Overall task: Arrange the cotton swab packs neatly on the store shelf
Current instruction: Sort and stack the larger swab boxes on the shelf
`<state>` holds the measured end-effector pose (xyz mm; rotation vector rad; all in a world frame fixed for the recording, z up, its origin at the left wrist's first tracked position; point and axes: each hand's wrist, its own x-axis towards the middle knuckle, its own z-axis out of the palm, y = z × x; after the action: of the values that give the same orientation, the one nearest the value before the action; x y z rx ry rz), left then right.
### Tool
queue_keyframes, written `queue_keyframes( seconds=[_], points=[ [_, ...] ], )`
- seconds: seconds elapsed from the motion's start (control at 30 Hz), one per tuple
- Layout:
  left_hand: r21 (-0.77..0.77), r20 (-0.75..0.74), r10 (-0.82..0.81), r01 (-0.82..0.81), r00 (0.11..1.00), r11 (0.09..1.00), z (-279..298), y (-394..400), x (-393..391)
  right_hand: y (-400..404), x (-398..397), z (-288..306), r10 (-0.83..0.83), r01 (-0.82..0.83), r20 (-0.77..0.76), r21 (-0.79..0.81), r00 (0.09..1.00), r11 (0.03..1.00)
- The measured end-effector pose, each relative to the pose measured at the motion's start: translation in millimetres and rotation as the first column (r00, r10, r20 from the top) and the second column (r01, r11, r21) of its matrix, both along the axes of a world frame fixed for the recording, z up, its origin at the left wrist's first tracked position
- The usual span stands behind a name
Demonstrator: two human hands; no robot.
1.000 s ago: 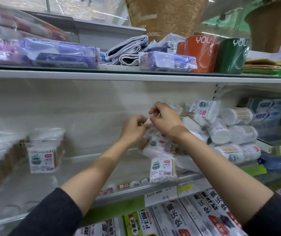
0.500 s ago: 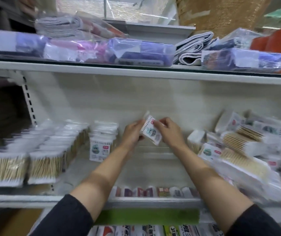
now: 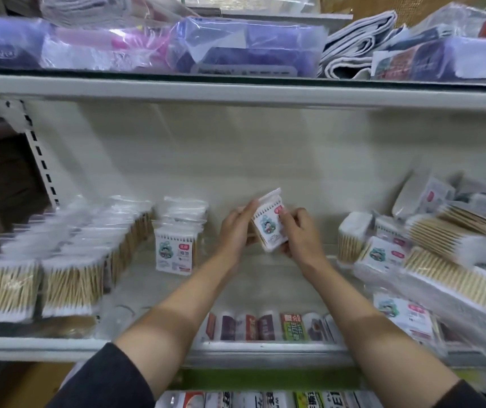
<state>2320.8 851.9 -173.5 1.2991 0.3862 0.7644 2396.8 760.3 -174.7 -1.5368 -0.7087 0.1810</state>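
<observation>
I hold one cotton swab pack (image 3: 268,226), white with a cartoon label, tilted in the air above the middle shelf (image 3: 147,347). My left hand (image 3: 235,231) grips its left side and my right hand (image 3: 299,234) grips its right side. An upright row of the same packs (image 3: 177,248) stands just left of my hands. Further left stand neat rows of clear swab packs (image 3: 65,278). On the right lies a jumbled pile of swab packs (image 3: 430,260).
The upper shelf (image 3: 235,92) overhangs my hands and carries bagged purple and pink goods (image 3: 235,45) and folded cloths (image 3: 356,45). Small packets (image 3: 265,326) line the front lip of the middle shelf. Boxed goods (image 3: 265,400) sit on the shelf below.
My view has swung left from the jumbled pile to the tidy rows. Both hands carried one pack out of the pile, leftward and lower, toward the upright row.
</observation>
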Motion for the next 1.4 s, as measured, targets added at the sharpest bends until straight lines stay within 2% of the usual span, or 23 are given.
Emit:
queue_keyframes(
  seconds=[0.17,0.5,0.6,0.73,0.87,1.1,1.27,1.4],
  points=[
    [-0.027,0.008,0.016,-0.016,1.000,0.999,0.1,-0.5,-0.5,-1.0,-1.1,1.8,0.042,-0.042,-0.051,0.001,0.998,0.999],
    [-0.039,0.086,0.037,-0.033,0.996,0.999,6.1,0.4,-6.5,-7.5,-11.9,8.7,0.271,-0.274,-0.094,-0.017,0.958,0.962],
    [-0.027,0.087,0.045,-0.042,0.995,0.999,4.6,-0.3,-5.3,-9.1,-11.7,8.8,0.244,-0.245,-0.059,-0.008,0.968,0.970],
    [-0.019,0.076,0.150,-0.149,0.986,0.989,1.9,3.7,-3.5,-11.0,-13.7,8.4,0.165,-0.165,-0.013,0.023,0.986,0.986],
    [0.071,0.080,0.203,-0.209,0.976,0.975,-0.1,7.2,-4.2,-13.0,-15.6,8.8,0.139,-0.139,-0.006,0.037,0.990,0.990],
    [0.184,0.055,0.039,-0.049,0.998,0.982,0.3,-4.4,-5.9,-13.5,-13.4,4.2,0.106,-0.106,0.068,-0.008,0.992,0.994],
    [0.141,0.077,-0.003,-0.008,0.997,0.990,3.5,-5.8,-8.1,-13.2,-12.3,4.5,0.133,-0.133,0.076,0.005,0.988,0.991],
    [0.122,0.066,-0.006,-0.002,0.998,0.993,3.2,-4.0,-7.6,-12.3,-8.5,1.9,0.152,-0.151,0.146,-0.019,0.978,0.988]
  ],
)
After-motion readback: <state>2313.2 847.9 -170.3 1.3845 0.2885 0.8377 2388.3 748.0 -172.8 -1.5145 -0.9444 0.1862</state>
